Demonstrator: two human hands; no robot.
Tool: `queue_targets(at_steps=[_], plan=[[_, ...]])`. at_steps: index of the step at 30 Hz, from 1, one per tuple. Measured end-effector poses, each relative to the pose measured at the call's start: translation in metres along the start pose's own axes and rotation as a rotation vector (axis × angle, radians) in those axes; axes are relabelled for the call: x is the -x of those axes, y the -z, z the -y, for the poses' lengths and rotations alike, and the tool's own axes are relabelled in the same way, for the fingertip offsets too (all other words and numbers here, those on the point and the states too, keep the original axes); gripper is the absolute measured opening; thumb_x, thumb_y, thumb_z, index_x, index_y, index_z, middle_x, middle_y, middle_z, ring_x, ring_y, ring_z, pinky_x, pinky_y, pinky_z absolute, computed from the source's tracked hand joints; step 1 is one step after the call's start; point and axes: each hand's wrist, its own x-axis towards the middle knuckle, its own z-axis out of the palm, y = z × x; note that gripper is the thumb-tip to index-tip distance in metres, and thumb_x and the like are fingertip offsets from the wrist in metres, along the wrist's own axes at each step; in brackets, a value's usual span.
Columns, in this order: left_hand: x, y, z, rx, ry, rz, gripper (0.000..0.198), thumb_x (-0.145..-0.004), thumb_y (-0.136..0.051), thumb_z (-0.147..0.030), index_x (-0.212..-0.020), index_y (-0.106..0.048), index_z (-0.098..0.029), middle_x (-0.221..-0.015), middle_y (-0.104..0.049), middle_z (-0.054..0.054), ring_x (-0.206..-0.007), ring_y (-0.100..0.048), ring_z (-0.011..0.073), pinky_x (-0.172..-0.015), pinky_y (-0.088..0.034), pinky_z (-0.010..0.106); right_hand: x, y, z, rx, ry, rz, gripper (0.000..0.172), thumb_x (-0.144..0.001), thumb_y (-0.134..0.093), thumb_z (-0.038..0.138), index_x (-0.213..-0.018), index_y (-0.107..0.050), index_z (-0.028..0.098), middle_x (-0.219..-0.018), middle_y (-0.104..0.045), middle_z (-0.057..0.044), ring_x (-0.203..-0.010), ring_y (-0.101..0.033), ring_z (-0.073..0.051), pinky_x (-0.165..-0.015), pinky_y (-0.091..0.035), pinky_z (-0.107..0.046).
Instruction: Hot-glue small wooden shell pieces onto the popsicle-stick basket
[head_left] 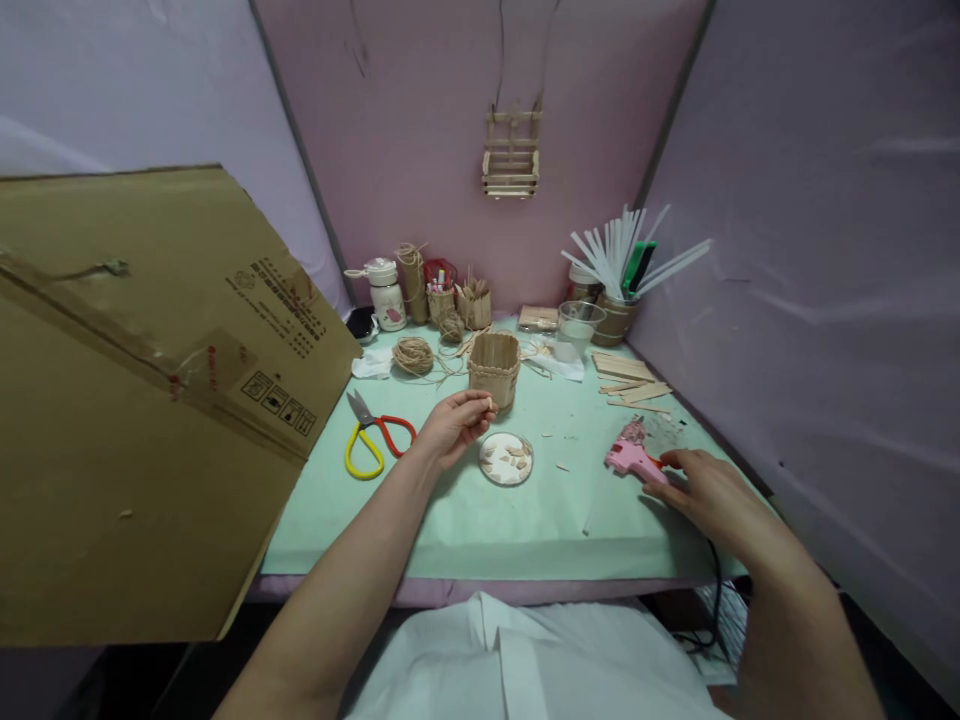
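My left hand point(456, 428) is closed in a pinch on a small pale wood piece point(491, 403), just in front of a woven-rimmed wooden basket point(493, 375). Below the hand, a round white dish point(506, 478) holds several small wood chips. At the right, my right hand point(701, 492) has its thumb and fingers around the handle end of a pink glue gun point(628, 452). A clear glue stick point(587, 520) lies on the table in front of the gun. Scissors with one yellow and one red handle point(364, 450) lie left of my left hand.
A large cardboard panel point(150, 420) leans in from the left. Twine point(412, 355), a white bottle point(387, 298) and small holders line the back. Wood strips point(630, 380) lie at right, before a pot of white sticks point(615, 320). A small wooden swing point(511, 170) hangs above.
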Motion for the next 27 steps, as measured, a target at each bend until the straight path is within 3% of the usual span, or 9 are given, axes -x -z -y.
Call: queue_targets(at_steps=[8,12,16,19,22,27], plan=[[0.001,0.001,-0.001,-0.019,0.013,-0.019,0.019,-0.068,-0.074,-0.018,-0.082,-0.063,-0.013,-0.081,-0.068,0.006,-0.070,-0.063,0.0091,-0.062,-0.050,0.018,-0.004,-0.006,0.002,-0.001,-0.061,0.038,0.039,-0.075,-0.059,0.047,-0.097,-0.065,0.016,-0.094,-0.067,-0.014,-0.090,-0.062,-0.030,-0.076,-0.046,-0.037],[-0.001,0.002,-0.001,-0.005,0.008,-0.070,0.018,-0.067,-0.075,-0.016,-0.081,-0.064,-0.013,-0.074,-0.065,0.004,-0.067,-0.061,0.0076,-0.062,-0.049,0.018,-0.004,-0.003,0.009,0.038,-0.053,-0.059,0.043,-0.075,-0.060,0.048,-0.104,-0.065,0.015,-0.099,-0.065,-0.016,-0.095,-0.060,-0.033,-0.078,-0.045,-0.040],[-0.003,0.003,-0.001,0.010,0.000,-0.119,0.017,-0.068,-0.074,-0.014,-0.081,-0.064,-0.013,-0.070,-0.064,0.002,-0.064,-0.059,0.0066,-0.061,-0.048,0.017,-0.011,0.011,0.057,-0.132,0.097,-0.206,0.024,-0.084,-0.055,0.037,-0.097,-0.066,0.020,-0.099,-0.065,-0.011,-0.092,-0.060,-0.026,-0.079,-0.043,-0.036],[-0.004,0.003,0.000,0.012,0.000,-0.124,0.016,-0.068,-0.073,-0.013,-0.082,-0.064,-0.012,-0.070,-0.063,0.002,-0.063,-0.059,0.0062,-0.060,-0.048,0.017,-0.022,0.014,0.114,-0.253,0.349,-0.091,0.015,-0.087,-0.054,0.027,-0.090,-0.067,0.020,-0.091,-0.066,-0.007,-0.086,-0.060,-0.021,-0.078,-0.039,-0.032],[-0.005,0.003,0.000,0.022,-0.021,-0.128,0.017,-0.068,-0.073,-0.013,-0.082,-0.063,-0.013,-0.069,-0.062,0.002,-0.062,-0.059,0.0057,-0.059,-0.048,0.016,-0.036,0.005,0.163,-0.205,0.491,0.045,0.015,-0.088,-0.054,0.018,-0.088,-0.069,0.021,-0.089,-0.067,-0.005,-0.088,-0.059,-0.019,-0.081,-0.032,-0.031],[-0.005,0.003,0.001,0.036,-0.048,-0.121,0.017,-0.066,-0.073,-0.013,-0.079,-0.063,-0.013,-0.068,-0.061,0.001,-0.060,-0.058,0.0054,-0.057,-0.047,0.015,-0.056,-0.015,0.192,-0.041,0.590,0.091,0.016,-0.087,-0.056,0.020,-0.081,-0.071,0.019,-0.084,-0.067,-0.005,-0.087,-0.056,-0.018,-0.076,-0.027,-0.031]])
